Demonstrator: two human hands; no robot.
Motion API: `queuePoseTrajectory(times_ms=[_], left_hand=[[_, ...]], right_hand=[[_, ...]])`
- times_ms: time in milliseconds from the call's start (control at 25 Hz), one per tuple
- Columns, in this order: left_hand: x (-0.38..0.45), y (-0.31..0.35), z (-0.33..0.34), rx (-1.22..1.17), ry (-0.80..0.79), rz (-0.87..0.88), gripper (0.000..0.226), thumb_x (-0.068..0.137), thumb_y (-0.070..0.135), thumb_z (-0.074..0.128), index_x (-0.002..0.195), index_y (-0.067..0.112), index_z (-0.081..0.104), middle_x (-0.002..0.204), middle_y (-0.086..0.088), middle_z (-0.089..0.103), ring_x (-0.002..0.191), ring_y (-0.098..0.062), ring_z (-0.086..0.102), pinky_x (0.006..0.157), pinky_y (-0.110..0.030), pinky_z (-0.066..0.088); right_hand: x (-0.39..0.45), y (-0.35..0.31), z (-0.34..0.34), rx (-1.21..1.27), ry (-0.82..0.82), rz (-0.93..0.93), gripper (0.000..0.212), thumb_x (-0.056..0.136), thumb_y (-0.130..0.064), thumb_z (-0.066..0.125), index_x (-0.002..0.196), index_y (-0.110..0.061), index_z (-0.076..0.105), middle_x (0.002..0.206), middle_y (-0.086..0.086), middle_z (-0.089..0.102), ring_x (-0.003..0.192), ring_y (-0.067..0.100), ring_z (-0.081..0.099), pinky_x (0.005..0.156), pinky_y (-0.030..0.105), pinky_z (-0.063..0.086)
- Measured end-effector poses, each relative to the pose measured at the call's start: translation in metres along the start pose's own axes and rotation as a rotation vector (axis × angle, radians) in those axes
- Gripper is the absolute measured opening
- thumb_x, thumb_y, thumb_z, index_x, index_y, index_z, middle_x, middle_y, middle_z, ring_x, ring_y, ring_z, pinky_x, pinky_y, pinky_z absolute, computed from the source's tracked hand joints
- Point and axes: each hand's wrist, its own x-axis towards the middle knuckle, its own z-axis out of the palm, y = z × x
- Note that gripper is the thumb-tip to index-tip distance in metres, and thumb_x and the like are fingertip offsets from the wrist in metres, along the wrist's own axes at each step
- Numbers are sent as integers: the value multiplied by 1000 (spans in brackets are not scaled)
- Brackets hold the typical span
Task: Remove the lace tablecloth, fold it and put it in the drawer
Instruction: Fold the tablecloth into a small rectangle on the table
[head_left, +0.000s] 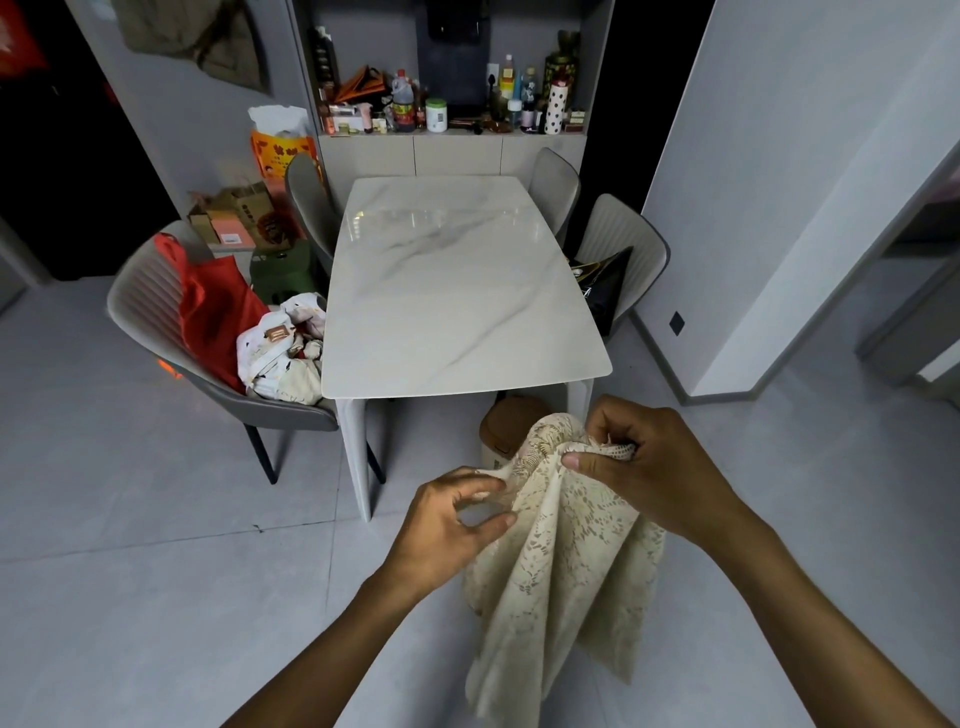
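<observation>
The cream lace tablecloth (561, 566) hangs bunched in folds in front of me, off the white marble table (457, 291), whose top is bare. My right hand (649, 467) grips the gathered upper edge of the cloth between thumb and curled fingers. My left hand (447, 525) pinches another part of the edge just to the left and a little lower. The rest of the cloth drops down between my forearms. Drawer fronts (457, 156) show in the cabinet behind the table, all closed.
Grey chairs stand around the table; the left one (156, 322) carries a red bag and white bags, the right one (623, 260) a black bag. A brown-lidded bin (504, 426) sits under the table's near end. Bottles crowd the shelf (447, 104). Grey tile floor lies around me.
</observation>
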Motion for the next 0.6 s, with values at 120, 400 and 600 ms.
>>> queuePoseTrajectory(times_ms=[120, 400, 600], left_hand=[[-3, 7, 11, 132, 4, 121, 9, 76, 26, 81, 81, 20, 77, 82, 15, 70, 73, -6, 67, 63, -23, 54], [-4, 14, 26, 113, 221, 167, 11, 77, 28, 80, 84, 20, 75, 91, 12, 67, 80, -2, 66, 66, -11, 50], [1, 7, 30, 344, 161, 142, 38, 76, 29, 80, 111, 17, 72, 109, 5, 65, 99, -13, 63, 84, -29, 55]], right_hand=[[-3, -7, -2, 46, -116, -84, 32, 78, -26, 76, 70, -23, 46, 65, -3, 48, 56, 4, 42, 53, 11, 35], [-7, -7, -6, 25, 75, -20, 37, 77, -19, 80, 67, -22, 45, 62, -2, 47, 52, 5, 39, 50, 11, 32], [-14, -6, -10, 109, -13, -43, 33, 77, -19, 80, 67, -20, 48, 63, 2, 51, 52, 9, 43, 50, 17, 37]])
